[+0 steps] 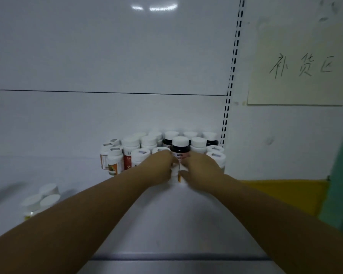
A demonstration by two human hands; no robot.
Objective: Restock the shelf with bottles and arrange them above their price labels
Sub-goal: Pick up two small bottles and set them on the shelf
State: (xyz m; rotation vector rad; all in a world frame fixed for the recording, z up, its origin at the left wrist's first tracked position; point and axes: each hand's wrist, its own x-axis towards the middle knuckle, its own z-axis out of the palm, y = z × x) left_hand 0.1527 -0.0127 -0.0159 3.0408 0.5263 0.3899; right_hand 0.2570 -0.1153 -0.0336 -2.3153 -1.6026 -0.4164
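A white shelf (166, 214) carries a cluster of several white-capped bottles (131, 147) against its back right corner. Both arms reach in from below. My left hand (156, 167) and my right hand (200, 167) close from either side around a dark bottle with a white cap (180, 145) at the front of the cluster. Between the hands a white bottle with an orange stripe (175, 176) also shows. Fingers hide the lower parts of both bottles. No price labels are visible.
Three more white-capped bottles (42, 198) stand at the shelf's left front. A slotted upright (231, 76) bounds the shelf on the right. Beyond it hang a handwritten paper sign (299, 66), a yellow surface (281, 194) and a green edge (339, 184).
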